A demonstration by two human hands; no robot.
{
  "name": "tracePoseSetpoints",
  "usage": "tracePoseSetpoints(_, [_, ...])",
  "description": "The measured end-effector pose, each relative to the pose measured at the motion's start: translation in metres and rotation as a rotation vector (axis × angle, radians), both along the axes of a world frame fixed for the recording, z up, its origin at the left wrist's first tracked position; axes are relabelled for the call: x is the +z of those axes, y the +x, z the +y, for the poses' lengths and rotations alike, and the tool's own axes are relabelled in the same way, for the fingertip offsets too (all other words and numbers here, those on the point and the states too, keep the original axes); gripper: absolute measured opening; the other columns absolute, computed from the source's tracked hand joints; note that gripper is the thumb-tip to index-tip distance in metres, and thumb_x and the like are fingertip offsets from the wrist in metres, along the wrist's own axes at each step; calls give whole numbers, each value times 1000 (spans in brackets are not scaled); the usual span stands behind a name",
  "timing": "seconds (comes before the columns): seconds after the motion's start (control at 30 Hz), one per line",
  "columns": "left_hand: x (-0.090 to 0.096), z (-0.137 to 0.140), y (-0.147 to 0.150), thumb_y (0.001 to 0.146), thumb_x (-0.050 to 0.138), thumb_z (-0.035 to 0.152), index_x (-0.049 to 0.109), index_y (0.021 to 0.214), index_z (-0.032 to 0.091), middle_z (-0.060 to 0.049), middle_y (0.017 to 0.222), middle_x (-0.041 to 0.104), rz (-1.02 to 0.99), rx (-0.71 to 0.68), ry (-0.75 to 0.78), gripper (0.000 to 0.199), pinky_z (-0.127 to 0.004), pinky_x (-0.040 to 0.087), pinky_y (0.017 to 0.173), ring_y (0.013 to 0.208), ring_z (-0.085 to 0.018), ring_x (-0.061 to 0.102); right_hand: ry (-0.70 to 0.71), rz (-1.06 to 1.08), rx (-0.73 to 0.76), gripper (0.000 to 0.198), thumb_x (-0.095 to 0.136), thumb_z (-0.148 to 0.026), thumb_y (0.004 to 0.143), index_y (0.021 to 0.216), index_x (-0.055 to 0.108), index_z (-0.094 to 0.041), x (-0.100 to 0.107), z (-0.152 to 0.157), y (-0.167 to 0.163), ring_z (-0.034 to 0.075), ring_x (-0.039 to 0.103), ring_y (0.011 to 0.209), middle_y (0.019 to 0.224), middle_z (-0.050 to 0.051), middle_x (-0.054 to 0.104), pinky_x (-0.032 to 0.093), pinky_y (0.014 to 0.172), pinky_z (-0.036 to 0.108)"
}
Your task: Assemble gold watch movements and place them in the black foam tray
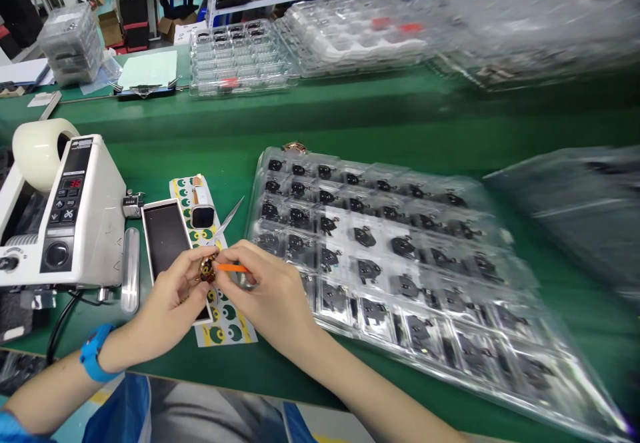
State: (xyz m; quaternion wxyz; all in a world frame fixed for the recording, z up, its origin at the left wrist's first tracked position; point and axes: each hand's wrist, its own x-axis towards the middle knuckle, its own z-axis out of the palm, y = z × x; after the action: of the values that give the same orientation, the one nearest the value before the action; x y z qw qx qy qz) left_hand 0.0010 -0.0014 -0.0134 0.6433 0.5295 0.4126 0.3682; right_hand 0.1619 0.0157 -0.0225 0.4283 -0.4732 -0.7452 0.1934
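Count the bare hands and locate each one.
2: the left hand, over the white-framed black tray, holding a small gold-coloured part; the right hand, left of the clear tray, holding an orange stick. No others show.

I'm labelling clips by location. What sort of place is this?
Probably a small-parts assembly workshop: a clear plastic compartment tray of small black parts, a white tape dispenser with a red digital display, and a green worktop suggest it.

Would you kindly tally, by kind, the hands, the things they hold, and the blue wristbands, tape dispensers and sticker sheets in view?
Hands: 2 (left hand, right hand)
Orange tool: 1
Small round part: 1
Blue wristband: 1
Tape dispenser: 1
Sticker sheet: 1
Total: 7
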Motion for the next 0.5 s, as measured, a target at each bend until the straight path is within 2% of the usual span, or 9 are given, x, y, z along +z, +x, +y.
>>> tracePoseSetpoints(0.1, [1, 3, 1, 91, 51, 15, 54, 125, 22, -7, 122, 66, 25, 74, 25, 36, -29, 50, 93, 105, -18, 64, -37, 97, 90, 15, 51, -7, 79, 71, 54, -20, 5, -1, 3, 10, 50, 54, 65, -2, 58, 36, 48, 21])
tracePoseSetpoints(0.2, [4, 9, 2, 86, 57, 17, 56, 119, 19, -7, 114, 70, 6, 180, -5, 34, -32, 51, 95, 108, -20, 65, -82, 198, 184, 17, 52, -10, 82, 69, 51, -21, 9, -3, 5, 9, 46, 51, 62, -4, 55, 36, 49, 21])
tracePoseSetpoints(0.27, [6, 13, 0, 84, 59, 19, 56, 117, 19, -6, 108, 72, -31, 280, -38, 33, -35, 52, 97, 106, -20, 66, -54, 198, 244, 18, 51, -11, 84, 70, 50, -21, 7, -6, 4, 9, 48, 53, 63, -4, 55, 37, 51, 21])
tracePoseSetpoints(0.33, [8, 17, -4, 84, 61, 21, 56, 117, 19, -5, 102, 74, -63, 393, -45, 33, -37, 52, 99, 104, -20, 68, 16, 55, 283, 18, 50, -12, 87, 71, 51, -20, 3, -9, -1, 11, 50, 55, 63, -2, 55, 37, 52, 23])
tracePoseSetpoints(0.4, [10, 20, -7, 83, 63, 22, 57, 117, 19, -5, 100, 74, -93, 468, -32, 35, -38, 52, 100, 103, -20, 69, 89, -196, 293, 19, 49, -12, 89, 71, 52, -19, -2, -12, -6, 13, 51, 57, 64, 0, 55, 36, 52, 25])
tracePoseSetpoints(0.47, [13, 21, -10, 81, 66, 23, 58, 117, 19, -5, 99, 75, -123, 488, -37, 37, -37, 53, 98, 104, -21, 69, 96, -387, 294, 18, 48, -9, 87, 72, 54, -18, -2, -12, -6, 15, 52, 58, 68, 2, 57, 35, 51, 27])
tracePoseSetpoints(0.5, [14, 21, -11, 81, 67, 23, 59, 117, 18, -5, 99, 75, -130, 484, -51, 38, -37, 54, 97, 103, -21, 69, 71, -416, 295, 16, 47, -7, 85, 76, 56, -17, 1, -10, -2, 15, 53, 59, 72, 3, 59, 36, 51, 26])
